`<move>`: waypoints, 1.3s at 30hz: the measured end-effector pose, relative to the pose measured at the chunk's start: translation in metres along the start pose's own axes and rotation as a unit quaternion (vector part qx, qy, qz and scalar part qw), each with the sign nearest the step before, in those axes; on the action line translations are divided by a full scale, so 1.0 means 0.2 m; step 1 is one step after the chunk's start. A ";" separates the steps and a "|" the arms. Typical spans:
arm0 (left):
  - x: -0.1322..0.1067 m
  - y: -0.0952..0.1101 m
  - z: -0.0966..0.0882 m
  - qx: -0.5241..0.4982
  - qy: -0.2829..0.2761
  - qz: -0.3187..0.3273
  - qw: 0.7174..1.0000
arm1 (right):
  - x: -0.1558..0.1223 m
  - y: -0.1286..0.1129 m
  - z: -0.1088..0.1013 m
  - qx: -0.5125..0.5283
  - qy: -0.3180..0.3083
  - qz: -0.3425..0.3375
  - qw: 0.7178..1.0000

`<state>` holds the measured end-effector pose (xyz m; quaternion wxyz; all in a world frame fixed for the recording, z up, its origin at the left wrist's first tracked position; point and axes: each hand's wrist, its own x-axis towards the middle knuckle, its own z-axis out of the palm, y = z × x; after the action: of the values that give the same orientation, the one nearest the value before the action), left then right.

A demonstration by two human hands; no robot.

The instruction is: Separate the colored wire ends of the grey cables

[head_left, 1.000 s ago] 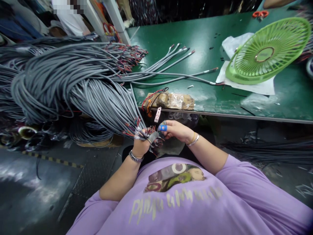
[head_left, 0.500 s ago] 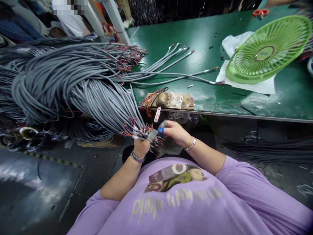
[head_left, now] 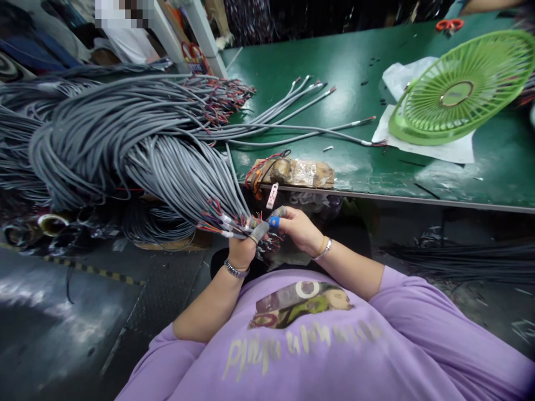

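Dozens of grey multi-core cables [head_left: 188, 172] spill past the front edge of the green workbench [head_left: 355, 64], some of their coloured wire ends [head_left: 215, 207] gathered in the left hand [head_left: 244, 245], closed around them just before that edge. Beside it, the right hand [head_left: 300, 229] pinches narrowly; whether on a wire, I cannot tell. One green fan [head_left: 456, 93] stands on the workbench.

Left hand [head_left: 242, 252], 1; right hand [head_left: 301, 229], 1. Blue finger wrap [head_left: 273, 222], 1. Link bracelet [head_left: 236, 270], 1. Green fan [head_left: 456, 93], 1. Pink tag [head_left: 272, 195], 1. Red-handled scissors [head_left: 449, 25] on green tabletop [head_left: 346, 67], 1 pair. Grey cables [head_left: 184, 172]: dozens, overlapping, exact count unobtainable; loose ends over tabletop, at least five.
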<state>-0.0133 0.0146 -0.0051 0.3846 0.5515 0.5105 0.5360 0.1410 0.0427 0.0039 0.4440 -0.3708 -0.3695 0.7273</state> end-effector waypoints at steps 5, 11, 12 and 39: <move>0.00 -0.01 0.02 -0.009 0.016 -0.012 1.000 | 0.01 0.02 0.03 0.049 0.043 0.019 0.998; -0.01 -0.02 0.01 0.000 0.020 -0.002 1.000 | 0.08 -0.02 -0.03 0.192 0.138 0.056 0.970; -0.01 -0.02 0.01 -0.005 0.025 0.000 1.000 | 0.09 -0.02 -0.05 0.198 0.125 0.070 0.970; 0.04 0.02 0.09 0.021 0.117 0.028 0.993 | 0.24 -0.03 0.04 0.183 0.003 0.045 0.982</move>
<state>0.0049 0.0243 -0.0020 0.2956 0.5073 0.5475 0.5962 0.1214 0.0870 0.0032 0.4725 -0.3016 -0.2120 0.8005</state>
